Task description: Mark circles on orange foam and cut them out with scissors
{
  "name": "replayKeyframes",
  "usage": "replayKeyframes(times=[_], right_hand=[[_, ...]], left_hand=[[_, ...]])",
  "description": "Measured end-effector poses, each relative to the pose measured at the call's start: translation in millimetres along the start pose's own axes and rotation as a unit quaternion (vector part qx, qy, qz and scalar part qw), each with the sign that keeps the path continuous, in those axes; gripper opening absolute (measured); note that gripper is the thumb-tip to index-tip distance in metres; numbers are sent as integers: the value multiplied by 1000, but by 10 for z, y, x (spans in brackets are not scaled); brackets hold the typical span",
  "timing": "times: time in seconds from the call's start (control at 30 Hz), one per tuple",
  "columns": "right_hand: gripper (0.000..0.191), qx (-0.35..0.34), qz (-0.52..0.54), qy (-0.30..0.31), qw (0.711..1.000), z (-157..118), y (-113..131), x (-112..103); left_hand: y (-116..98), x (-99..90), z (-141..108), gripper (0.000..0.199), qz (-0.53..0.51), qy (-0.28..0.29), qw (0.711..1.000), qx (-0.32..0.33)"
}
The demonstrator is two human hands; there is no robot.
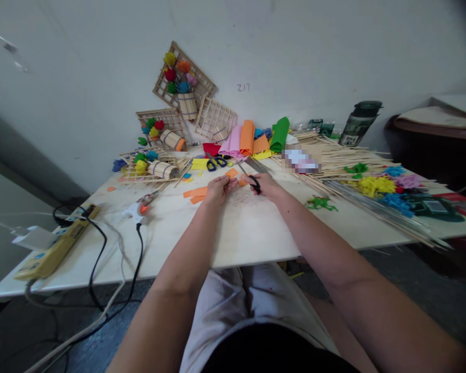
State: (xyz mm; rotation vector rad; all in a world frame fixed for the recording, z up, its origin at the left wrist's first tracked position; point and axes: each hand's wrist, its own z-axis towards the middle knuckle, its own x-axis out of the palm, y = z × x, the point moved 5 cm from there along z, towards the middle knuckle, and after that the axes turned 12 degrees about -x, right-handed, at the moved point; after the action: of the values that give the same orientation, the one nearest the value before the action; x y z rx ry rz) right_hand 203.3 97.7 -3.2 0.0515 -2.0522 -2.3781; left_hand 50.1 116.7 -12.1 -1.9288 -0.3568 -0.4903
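Orange piece [230,173]: pinched in your left fingers, at 12 o'clock, just beside the scissor blades.
Left hand [218,189]: fingers drawn narrow on that piece, above the table [252,243].
Right hand [270,187]: gripping the black-handled scissors [256,186], blades pointing to about 11 o'clock; you cannot tell from here how far they part.
Orange strips [197,193]: lying flat by your left hand, on its 9 o'clock side.
Glue gun [134,211]: white, at your 10 o'clock, its black cord running toward you.
Green scraps [321,203]: a loose cluster at your 1 o'clock.
Blue-handled scissors [216,164]: past your hands, between 11 and 12.
Rolls: pink [233,141], orange [247,137] and green [280,134], farther back at 12.
Lattice with flowers [184,77]: against the wall at 11.
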Motion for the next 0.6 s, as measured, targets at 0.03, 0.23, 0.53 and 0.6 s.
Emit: replayKeyframes(times=[0.03, 0.23, 0.53, 0.6], right_hand=[[27, -3, 7, 0, 1000, 4, 3, -9], [18, -17, 24, -27, 999, 13, 71, -33], [15, -24, -9, -57, 998, 71, 10, -72], [15, -22, -24, -50, 998, 71, -2, -69]], left_hand=[[-17, -10, -9, 14, -3, -2, 1000, 5], [-68, -26, -11, 5, 80, -18, 994, 71], [-281, -179, 44, 17, 344, -226, 891, 193], [-388, -296, -37, 12, 350, -282, 869, 205]])
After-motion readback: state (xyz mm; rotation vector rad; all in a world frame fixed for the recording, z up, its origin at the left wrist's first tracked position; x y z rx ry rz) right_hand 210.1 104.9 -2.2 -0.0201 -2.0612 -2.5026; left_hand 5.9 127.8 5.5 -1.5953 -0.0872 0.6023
